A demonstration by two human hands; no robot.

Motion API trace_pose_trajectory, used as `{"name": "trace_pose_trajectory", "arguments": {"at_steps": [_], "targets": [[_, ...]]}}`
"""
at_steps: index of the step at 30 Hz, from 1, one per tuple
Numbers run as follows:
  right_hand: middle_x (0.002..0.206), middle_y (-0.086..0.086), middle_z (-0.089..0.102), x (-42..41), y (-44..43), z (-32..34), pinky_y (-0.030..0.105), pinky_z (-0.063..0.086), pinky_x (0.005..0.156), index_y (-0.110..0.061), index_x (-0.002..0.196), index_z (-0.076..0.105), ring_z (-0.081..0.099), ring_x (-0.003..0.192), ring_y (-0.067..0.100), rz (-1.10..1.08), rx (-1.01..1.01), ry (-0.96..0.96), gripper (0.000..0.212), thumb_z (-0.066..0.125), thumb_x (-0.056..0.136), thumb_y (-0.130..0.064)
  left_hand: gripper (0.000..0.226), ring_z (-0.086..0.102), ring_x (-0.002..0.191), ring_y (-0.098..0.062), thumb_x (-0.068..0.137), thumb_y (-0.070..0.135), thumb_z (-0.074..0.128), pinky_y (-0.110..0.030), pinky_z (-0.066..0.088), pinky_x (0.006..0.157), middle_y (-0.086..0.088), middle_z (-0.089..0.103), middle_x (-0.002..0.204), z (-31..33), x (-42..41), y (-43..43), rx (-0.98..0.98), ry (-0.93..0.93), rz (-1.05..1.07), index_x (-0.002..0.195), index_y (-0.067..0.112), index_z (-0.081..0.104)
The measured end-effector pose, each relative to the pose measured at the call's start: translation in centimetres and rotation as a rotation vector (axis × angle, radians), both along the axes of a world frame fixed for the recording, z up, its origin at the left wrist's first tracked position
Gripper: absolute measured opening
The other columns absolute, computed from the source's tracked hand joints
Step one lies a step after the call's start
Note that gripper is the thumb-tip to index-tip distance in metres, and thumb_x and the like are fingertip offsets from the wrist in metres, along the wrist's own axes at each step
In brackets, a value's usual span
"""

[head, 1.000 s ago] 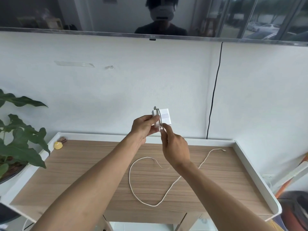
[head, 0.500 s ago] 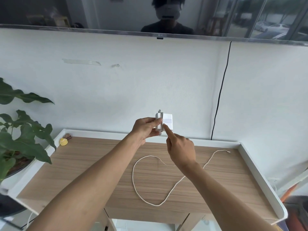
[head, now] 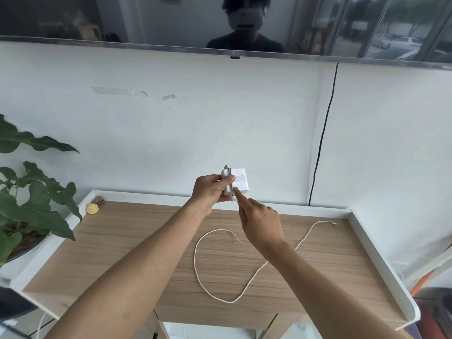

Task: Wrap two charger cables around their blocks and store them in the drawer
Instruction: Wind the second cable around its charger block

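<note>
Grips charger block [head: 238, 183] in left hand [head: 212, 189], now pins cable [head: 195, 260] against it with right hand [head: 259, 223] forefinger rather than pinching, anchoring first wrap; cannot tell what else it holds.

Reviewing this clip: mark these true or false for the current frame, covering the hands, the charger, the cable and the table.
1. The left hand holds the charger block up above the table. True.
2. The right hand lies flat on the table. False: it is raised, with its forefinger touching the block's lower edge.
3. The white cable is fully wound round the block. False: most of it lies in a loose loop on the table.
4. A small yellow thing sits at the table's far left corner. True.
</note>
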State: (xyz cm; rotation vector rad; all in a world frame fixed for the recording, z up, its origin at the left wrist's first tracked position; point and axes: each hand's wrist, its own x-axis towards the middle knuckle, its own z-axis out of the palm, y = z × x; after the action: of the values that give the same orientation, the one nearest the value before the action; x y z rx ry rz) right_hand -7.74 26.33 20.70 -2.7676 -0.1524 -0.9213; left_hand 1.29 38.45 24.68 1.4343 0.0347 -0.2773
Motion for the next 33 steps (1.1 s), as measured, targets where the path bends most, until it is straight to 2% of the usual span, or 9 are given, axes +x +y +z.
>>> {"name": "trace_pose_trajectory", "arguments": {"at_steps": [3, 7, 10, 15, 17, 21, 26, 30, 33], "targets": [[0.067, -0.006, 0.059, -0.5, -0.2, -1.2, 0.027, 0.036, 0.038, -0.025, 0.123, 0.06, 0.053, 0.044, 0.022, 0.025, 0.085, -0.015, 0.034, 0.051, 0.091, -0.019, 0.016, 0.069, 0.069, -0.029, 0.083, 0.014, 0.075, -0.033, 0.061, 0.058, -0.015, 0.07, 0.084, -0.2, 0.2, 0.3, -0.024, 0.012, 0.013, 0.092, 0.002, 0.071], [0.077, -0.008, 0.069, -0.4, -0.9, -1.9, 0.028, 0.045, 0.051, -0.026, 0.108, 0.064, 0.057, 0.057, 0.014, 0.032, 0.379, -0.011, 0.022, 0.05, 0.095, -0.017, 0.034, 0.07, 0.077, -0.031, 0.082, 0.016, 0.076, -0.038, 0.062, 0.068, -0.019, 0.07, 0.096, -0.1, 0.2, 0.4, -0.009, -0.03, -0.03, 0.111, -0.001, 0.066], [0.073, -0.011, 0.064, -0.5, -0.9, -1.6, 0.028, 0.043, 0.05, -0.021, 0.111, 0.064, 0.046, 0.056, 0.004, 0.087, 0.396, -0.074, 0.023, 0.051, 0.095, -0.013, 0.03, 0.07, 0.073, -0.031, 0.081, 0.019, 0.077, -0.037, 0.062, 0.065, -0.018, 0.069, 0.094, 0.0, 0.2, 0.4, -0.008, -0.037, 0.01, 0.102, -0.001, 0.067], [0.069, -0.012, 0.058, -0.6, -0.8, -2.2, 0.029, 0.042, 0.046, -0.023, 0.11, 0.064, 0.049, 0.052, 0.013, 0.092, 0.338, -0.063, 0.023, 0.05, 0.094, -0.016, 0.026, 0.07, 0.077, -0.033, 0.082, 0.018, 0.076, -0.039, 0.062, 0.065, -0.02, 0.07, 0.091, -0.4, 0.0, 0.2, 0.022, -0.043, 0.025, 0.096, -0.002, 0.068], [0.07, -0.009, 0.063, -0.5, -0.8, -2.6, 0.029, 0.042, 0.048, -0.025, 0.106, 0.066, 0.049, 0.052, 0.015, 0.067, 0.348, -0.015, 0.02, 0.05, 0.094, -0.019, 0.025, 0.069, 0.075, -0.034, 0.083, 0.016, 0.075, -0.037, 0.062, 0.063, -0.022, 0.07, 0.092, -0.5, -0.2, 0.2, 0.016, -0.056, -0.006, 0.098, -0.003, 0.069], [0.055, -0.018, 0.05, 0.3, -1.2, -2.4, 0.027, 0.038, 0.052, -0.024, 0.102, 0.069, 0.041, 0.049, 0.007, 0.042, 0.514, 0.074, 0.018, 0.052, 0.096, -0.022, 0.019, 0.07, 0.068, -0.028, 0.087, 0.015, 0.07, -0.036, 0.062, 0.065, -0.02, 0.071, 0.087, -0.4, -0.8, 0.3, -0.01, -0.093, -0.108, 0.098, 0.0, 0.07], [0.056, -0.003, 0.058, 1.2, -1.7, -1.9, 0.034, 0.046, 0.058, -0.021, 0.09, 0.07, 0.054, 0.055, 0.019, 0.036, 0.621, 0.196, 0.023, 0.052, 0.096, -0.035, 0.014, 0.07, 0.071, -0.025, 0.088, 0.015, 0.069, -0.035, 0.061, 0.071, -0.012, 0.071, 0.085, 0.4, -1.0, 0.9, -0.032, -0.111, -0.278, 0.098, 0.006, 0.072], [0.052, -0.008, 0.054, 1.9, -2.6, -0.5, 0.024, 0.04, 0.054, -0.018, 0.08, 0.072, 0.048, 0.05, 0.011, 0.088, 0.612, 0.385, 0.021, 0.058, 0.093, -0.027, 0.02, 0.067, 0.088, -0.027, 0.089, 0.015, 0.065, -0.036, 0.06, 0.077, -0.014, 0.07, 0.1, 0.5, -0.6, 2.5, 0.004, -0.114, -0.455, 0.108, 0.008, 0.07], [0.048, -0.007, 0.044, 2.8, -3.9, 1.1, 0.026, 0.03, 0.049, -0.018, 0.059, 0.058, 0.035, 0.045, 0.011, 0.118, 0.611, 0.637, 0.03, 0.055, 0.089, -0.015, 0.023, 0.068, 0.091, -0.025, 0.091, 0.012, 0.063, -0.035, 0.06, 0.077, -0.015, 0.069, 0.106, 0.3, -0.8, 3.3, 0.078, -0.137, -0.536, 0.112, 0.007, 0.068]]}}
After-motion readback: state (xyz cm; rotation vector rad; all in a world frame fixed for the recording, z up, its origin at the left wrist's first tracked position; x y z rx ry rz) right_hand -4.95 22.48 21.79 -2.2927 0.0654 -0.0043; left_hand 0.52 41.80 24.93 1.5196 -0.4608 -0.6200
